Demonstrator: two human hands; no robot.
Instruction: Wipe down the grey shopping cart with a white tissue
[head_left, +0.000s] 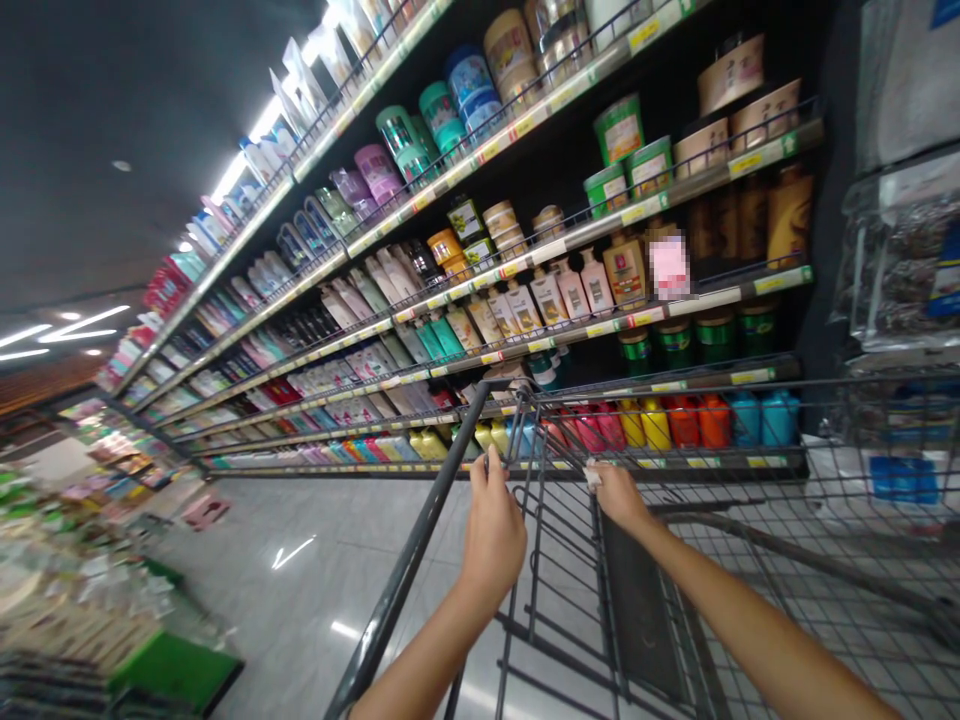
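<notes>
A dark metal shopping cart stands tilted in my view, its wire basket under both forearms. My left hand is inside the cart's left rail, fingers curled around a dark part of its frame. To its right, my right hand is closed at the inner wire rack. A small white crumpled piece shows at its fingertips; what it is I cannot make out. Below the right hand is a dark flat panel in the cart.
Long shelves of bottles and jars run along the far side. Plastic-wrapped goods hang at the right. A blurred display with a green base stands at the lower left. A pink stool-like object sits on the grey floor.
</notes>
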